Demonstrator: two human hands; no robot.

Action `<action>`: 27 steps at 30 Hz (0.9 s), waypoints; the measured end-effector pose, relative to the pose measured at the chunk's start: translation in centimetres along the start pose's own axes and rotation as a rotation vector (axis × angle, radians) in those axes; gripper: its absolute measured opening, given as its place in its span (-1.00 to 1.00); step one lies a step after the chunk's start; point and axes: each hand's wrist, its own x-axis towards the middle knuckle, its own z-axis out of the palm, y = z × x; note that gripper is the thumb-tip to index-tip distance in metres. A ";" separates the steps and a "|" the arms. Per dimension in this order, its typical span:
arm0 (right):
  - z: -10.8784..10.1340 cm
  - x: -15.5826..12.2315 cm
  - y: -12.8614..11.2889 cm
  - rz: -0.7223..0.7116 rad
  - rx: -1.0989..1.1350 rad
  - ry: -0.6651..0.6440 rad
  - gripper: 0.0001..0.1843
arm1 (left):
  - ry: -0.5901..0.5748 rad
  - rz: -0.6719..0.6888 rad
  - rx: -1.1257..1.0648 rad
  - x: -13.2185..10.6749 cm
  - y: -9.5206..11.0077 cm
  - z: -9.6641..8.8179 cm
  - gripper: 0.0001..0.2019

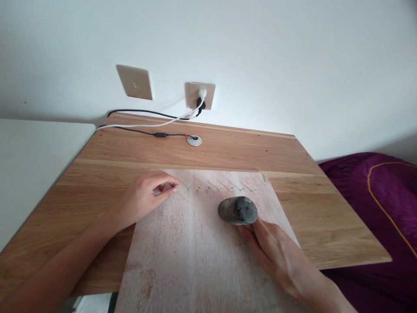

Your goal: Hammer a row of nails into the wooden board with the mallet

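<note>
A pale whitewashed board (182, 261) lies on a wooden desk (228, 152). Along its far edge stands a row of several small nails (224, 188). My left hand (145, 198) rests at the left end of that row, its fingertips pinched on a small nail (174, 186). My right hand (276, 252) lies on the board lower right, fingers wrapped under a dark grey stone (237, 210) that sits on the board just below the nails.
Black and white cables (146, 124) run along the desk's back edge to a wall socket (199, 95) and a cable grommet (194, 140). A purple cover (374, 195) lies right of the desk, a white surface (29, 161) left of it.
</note>
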 end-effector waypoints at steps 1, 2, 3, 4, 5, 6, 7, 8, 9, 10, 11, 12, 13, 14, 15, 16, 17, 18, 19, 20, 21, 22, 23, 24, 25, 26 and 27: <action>0.0 0.0 0.0 -0.002 0.005 -0.006 -0.69 | -0.002 0.004 -0.001 0.0 0.0 0.0 -0.90; 0.0 0.0 0.1 -0.006 0.010 -0.011 -0.68 | -0.005 0.009 -0.004 0.0 0.0 0.1 -0.89; 0.0 -0.1 0.2 -0.011 0.011 -0.015 -0.68 | -0.004 0.016 -0.006 0.0 0.0 0.1 -0.89; 0.1 -0.1 0.3 -0.015 0.008 -0.013 -0.69 | -0.001 0.026 -0.005 0.0 -0.1 0.2 -0.89; 0.2 -0.2 0.4 -0.013 0.003 -0.013 -0.71 | 0.003 0.036 -0.003 0.0 -0.1 0.3 -0.89; 0.3 -0.2 0.5 -0.003 -0.002 -0.017 -0.73 | 0.009 0.047 -0.002 0.1 -0.1 0.4 -0.89; 0.3 -0.2 0.7 0.013 -0.002 -0.026 -0.75 | 0.014 0.058 -0.003 0.1 -0.2 0.4 -0.89; 0.4 -0.2 0.7 0.034 0.002 -0.042 -0.77 | 0.016 0.068 -0.005 0.1 -0.2 0.5 -0.88; 0.5 -0.2 0.8 0.052 0.007 -0.053 -0.79 | 0.016 0.078 -0.009 0.1 -0.2 0.6 -0.88; 0.5 -0.2 0.8 0.062 0.010 -0.061 -0.80 | 0.015 0.087 -0.012 0.1 -0.2 0.6 -0.89; 0.5 -0.2 0.8 0.067 0.009 -0.065 -0.80 | 0.017 0.095 -0.013 0.1 -0.2 0.7 -0.90; 0.5 -0.2 0.8 0.068 0.004 -0.060 -0.80 | 0.020 0.103 -0.012 0.1 -0.2 0.7 -0.91; 0.5 -0.2 0.8 0.068 -0.002 -0.055 -0.80 | 0.024 0.108 -0.008 0.2 -0.1 0.8 -0.92; 0.5 -0.2 0.8 0.068 -0.005 -0.052 -0.80 | 0.029 0.112 -0.002 0.2 -0.1 0.8 -0.92; 0.5 -0.1 0.7 0.065 -0.005 -0.049 -0.79 | 0.036 0.113 0.004 0.2 -0.1 0.8 -0.92; 0.5 -0.1 0.7 0.062 -0.008 -0.048 -0.79 | 0.041 0.113 0.011 0.2 0.0 0.9 -0.92; 0.4 -0.1 0.6 0.056 -0.014 -0.043 -0.78 | 0.045 0.111 0.018 0.2 0.0 0.9 -0.91; 0.4 -0.1 0.5 0.050 -0.021 -0.039 -0.78 | 0.048 0.108 0.023 0.1 0.0 0.9 -0.91; 0.4 -0.1 0.5 0.044 -0.027 -0.034 -0.78 | 0.051 0.104 0.025 0.1 0.0 0.9 -0.91; 0.3 -0.1 0.4 0.039 -0.031 -0.026 -0.78 | 0.052 0.098 0.026 0.1 0.0 0.9 -0.91; 0.3 -0.1 0.3 0.032 -0.031 -0.018 -0.77 | 0.053 0.091 0.025 0.1 0.0 0.8 -0.92; 0.2 -0.1 0.3 0.026 -0.029 -0.012 -0.76 | 0.051 0.083 0.024 0.0 0.1 0.8 -0.92; 0.2 -0.1 0.2 0.016 -0.028 -0.005 -0.76 | 0.048 0.075 0.024 0.0 0.1 0.8 -0.92; 0.1 -0.1 0.2 0.006 -0.029 0.002 -0.75 | 0.042 0.067 0.024 -0.1 0.1 0.8 -0.91; 0.1 -0.2 0.2 -0.005 -0.033 0.011 -0.74 | 0.035 0.061 0.026 -0.1 0.1 0.8 -0.90; 0.1 -0.2 0.2 -0.012 -0.036 0.016 -0.72 | 0.028 0.055 0.027 -0.1 0.0 0.8 -0.89; 0.1 -0.2 0.2 -0.014 -0.039 0.016 -0.70 | 0.022 0.051 0.026 -0.2 0.0 0.8 -0.88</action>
